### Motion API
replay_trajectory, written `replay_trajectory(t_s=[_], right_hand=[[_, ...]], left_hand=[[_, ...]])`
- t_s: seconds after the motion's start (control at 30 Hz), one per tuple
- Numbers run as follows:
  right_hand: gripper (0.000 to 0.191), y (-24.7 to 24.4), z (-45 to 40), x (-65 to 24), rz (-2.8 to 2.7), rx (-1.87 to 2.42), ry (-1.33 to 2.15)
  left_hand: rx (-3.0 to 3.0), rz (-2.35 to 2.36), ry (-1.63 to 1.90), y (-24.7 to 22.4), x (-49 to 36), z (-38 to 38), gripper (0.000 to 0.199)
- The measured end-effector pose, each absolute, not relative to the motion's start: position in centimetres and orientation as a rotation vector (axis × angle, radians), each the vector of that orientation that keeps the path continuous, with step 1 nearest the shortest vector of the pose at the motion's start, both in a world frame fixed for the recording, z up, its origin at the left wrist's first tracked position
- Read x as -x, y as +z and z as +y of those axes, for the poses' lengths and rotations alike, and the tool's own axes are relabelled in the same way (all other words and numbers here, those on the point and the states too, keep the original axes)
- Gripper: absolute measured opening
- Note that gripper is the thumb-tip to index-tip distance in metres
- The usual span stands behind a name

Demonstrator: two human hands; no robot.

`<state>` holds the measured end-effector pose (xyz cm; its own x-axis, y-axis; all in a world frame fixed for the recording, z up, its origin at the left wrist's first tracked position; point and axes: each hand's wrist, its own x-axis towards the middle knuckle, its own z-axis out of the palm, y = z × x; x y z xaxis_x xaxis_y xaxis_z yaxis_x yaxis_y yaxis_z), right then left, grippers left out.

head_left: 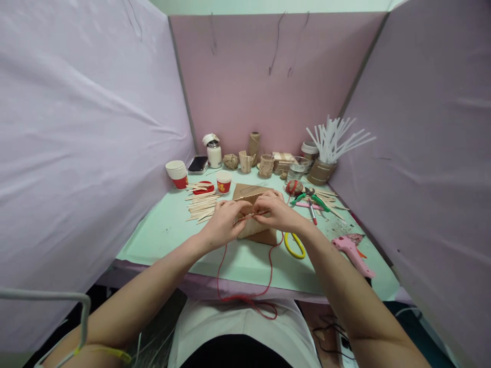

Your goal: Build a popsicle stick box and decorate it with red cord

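My left hand and my right hand meet over the middle of the table, fingers pinched on a red string. Between and below them stands a craft-stick structure, largely covered by my hands, on a piece of brown cardboard. From my hands the string hangs down over the table edge and lies in loose loops on my lap. A ball of red string sits to the right, beyond my right hand. Yellow scissor handles show beneath my right forearm.
Loose craft sticks and paper cups lie to the left. Green-handled pliers and a pink glue gun are on the right. White sticks stand in a container at back right. Fabric walls enclose three sides.
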<state>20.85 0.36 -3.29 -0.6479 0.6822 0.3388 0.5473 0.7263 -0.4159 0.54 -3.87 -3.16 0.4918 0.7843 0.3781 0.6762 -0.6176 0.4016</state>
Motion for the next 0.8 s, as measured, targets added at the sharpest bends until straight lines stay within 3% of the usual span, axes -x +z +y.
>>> replay_trajectory(t_s=[0.8], right_hand=[[0.006, -1.9, -0.9, -19.2, -2.501, 1.051, 0.292]], left_hand=[[-2.482, 1.262, 0.866, -3.4, -0.1, -4.6, 0.036]])
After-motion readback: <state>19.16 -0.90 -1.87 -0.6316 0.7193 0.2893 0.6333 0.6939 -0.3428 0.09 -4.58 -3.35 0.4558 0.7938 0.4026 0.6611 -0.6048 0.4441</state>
